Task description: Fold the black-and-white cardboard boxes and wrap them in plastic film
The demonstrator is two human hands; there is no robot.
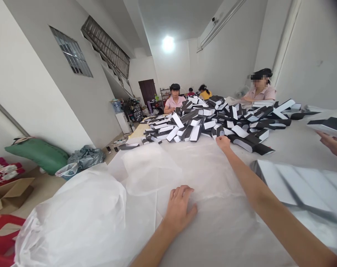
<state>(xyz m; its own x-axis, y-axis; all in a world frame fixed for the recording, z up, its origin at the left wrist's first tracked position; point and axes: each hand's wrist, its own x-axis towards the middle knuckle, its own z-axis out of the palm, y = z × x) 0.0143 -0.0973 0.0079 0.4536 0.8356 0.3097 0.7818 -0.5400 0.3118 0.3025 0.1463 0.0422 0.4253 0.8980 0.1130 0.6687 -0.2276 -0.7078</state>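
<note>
Our left hand (181, 205) lies open on the white-sheeted tabletop (207, 170); our right hand (223, 142) curls at long black-and-white card boxes (195, 133) heaped toward the far edge, its grip unclear. We judge most boxes unarranged, with one white-faced row (271, 181) aligned near the right edge.

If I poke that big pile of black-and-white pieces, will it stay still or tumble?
The pile might slide apart, since its pieces lie loosely at odd angles. Single pieces are probably fairly stiff: many keep straight edges where they stick out.
</note>
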